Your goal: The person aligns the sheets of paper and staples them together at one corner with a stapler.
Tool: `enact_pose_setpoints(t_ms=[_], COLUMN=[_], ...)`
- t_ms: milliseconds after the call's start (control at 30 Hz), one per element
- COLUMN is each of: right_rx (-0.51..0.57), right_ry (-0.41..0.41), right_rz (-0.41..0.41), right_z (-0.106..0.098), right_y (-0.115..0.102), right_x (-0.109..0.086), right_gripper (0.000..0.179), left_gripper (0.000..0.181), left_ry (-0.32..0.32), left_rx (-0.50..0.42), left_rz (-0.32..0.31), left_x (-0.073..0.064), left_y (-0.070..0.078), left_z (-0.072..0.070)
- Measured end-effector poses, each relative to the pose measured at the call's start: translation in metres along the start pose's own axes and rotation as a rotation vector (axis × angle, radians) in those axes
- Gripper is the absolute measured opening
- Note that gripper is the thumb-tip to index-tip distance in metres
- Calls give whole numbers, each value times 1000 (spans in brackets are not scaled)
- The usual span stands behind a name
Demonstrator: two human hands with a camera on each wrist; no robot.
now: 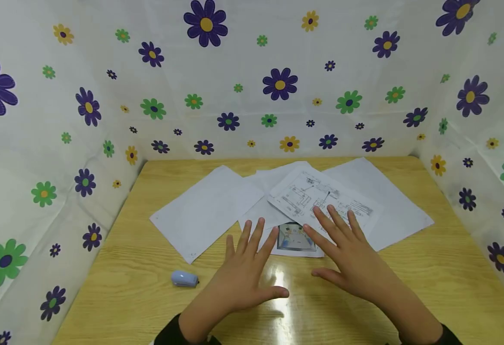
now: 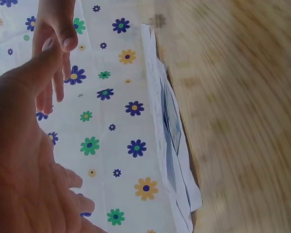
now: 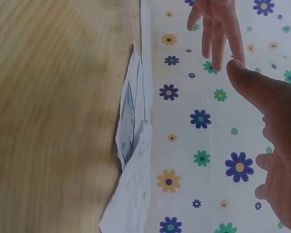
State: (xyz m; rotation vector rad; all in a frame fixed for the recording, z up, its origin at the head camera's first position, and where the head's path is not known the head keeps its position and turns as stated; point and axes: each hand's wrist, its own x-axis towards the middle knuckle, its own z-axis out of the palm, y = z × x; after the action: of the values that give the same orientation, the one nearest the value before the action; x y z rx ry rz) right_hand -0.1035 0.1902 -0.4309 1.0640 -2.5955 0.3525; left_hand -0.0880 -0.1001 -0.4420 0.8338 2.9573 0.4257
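Note:
Both hands hover over the table's near half with fingers spread, and neither holds anything. The left hand [image 1: 247, 268] is in front of the overlapping papers, its fingertips close to a sheet with a colour picture [image 1: 296, 237]. To its right, the right hand [image 1: 351, 261] appears over the lower edge of a sheet printed with line diagrams [image 1: 308, 194]. In the wrist views, the left hand [image 2: 29, 145] and right hand [image 3: 281, 145] stand apart from the papers. A blank white sheet [image 1: 204, 211] lies left of the pile, and another pale sheet [image 1: 385, 206] lies right.
A small light-blue object [image 1: 184, 279] with a dark tip, its kind unclear, lies on the wooden table [image 1: 122, 282] left of the left hand. White cloth [image 1: 234, 62] with purple, green and yellow flowers walls the table at the back and both sides.

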Motion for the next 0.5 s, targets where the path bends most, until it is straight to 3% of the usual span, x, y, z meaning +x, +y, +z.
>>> enact_pose_setpoints(t_ms=[500], right_rx=[-46], right_ry=[27], right_rz=[-17], right_z=[-14], right_y=[33], right_x=[20], right_gripper=[96], left_gripper=[107], left_ry=[121], left_rx=[-351], left_rz=[-139], left_x=[32], left_y=[25], left_z=[-2])
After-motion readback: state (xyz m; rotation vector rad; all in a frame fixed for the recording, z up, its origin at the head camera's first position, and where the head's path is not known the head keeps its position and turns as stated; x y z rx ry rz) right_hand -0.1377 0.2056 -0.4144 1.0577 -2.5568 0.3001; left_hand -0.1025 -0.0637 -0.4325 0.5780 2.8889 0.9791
